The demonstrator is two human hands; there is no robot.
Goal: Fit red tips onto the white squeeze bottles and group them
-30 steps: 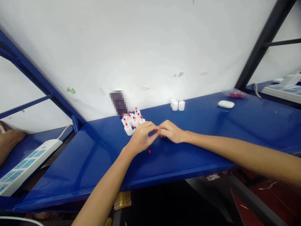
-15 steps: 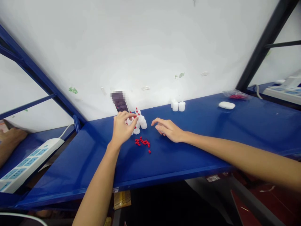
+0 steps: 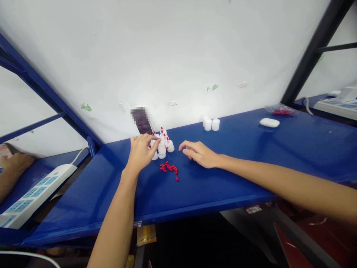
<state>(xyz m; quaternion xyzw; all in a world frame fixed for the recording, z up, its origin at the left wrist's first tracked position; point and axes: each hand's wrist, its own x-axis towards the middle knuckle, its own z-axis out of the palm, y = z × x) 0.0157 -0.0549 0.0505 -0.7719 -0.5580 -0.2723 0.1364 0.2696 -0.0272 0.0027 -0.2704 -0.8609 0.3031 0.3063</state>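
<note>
- Reaching in from the left, the left hand [image 3: 141,149] is the nearer to the bottles [image 3: 162,150], which cluster at its fingertips, toward the wall [image 3: 181,56], long axes upright.
- Left hand: thumb and forefinger drawn nearly together against the bottles; whether anything is pinched between them, I cannot tell.
- Right hand [image 3: 201,154]: apart from the bottles, which lie to its left; fingers loosely curled, thumb and forefinger parted, nothing visible in the grasp.
- Caps [image 3: 171,168]: loose on the table [image 3: 228,182], nearer the person than the bottles and roughly between the hands; short, red, their axes pointing in mixed directions, one lying slightly apart.
- Bottles: white, smooth, apparently plastic; several carry narrow red tips [image 3: 162,128].
- Table: glossy, blue, faintly reflective.
- Phone [image 3: 145,124]: flat and dark, leaning against the wall behind the bottles.
- Cylinders [image 3: 215,124]: plain white, grouped near the wall, without visible red tips.
- Case [image 3: 269,122]: white, a rounded oblong, farther right.
- Bag [image 3: 281,110]: clear, crinkled film around red contents, beyond the case.
</note>
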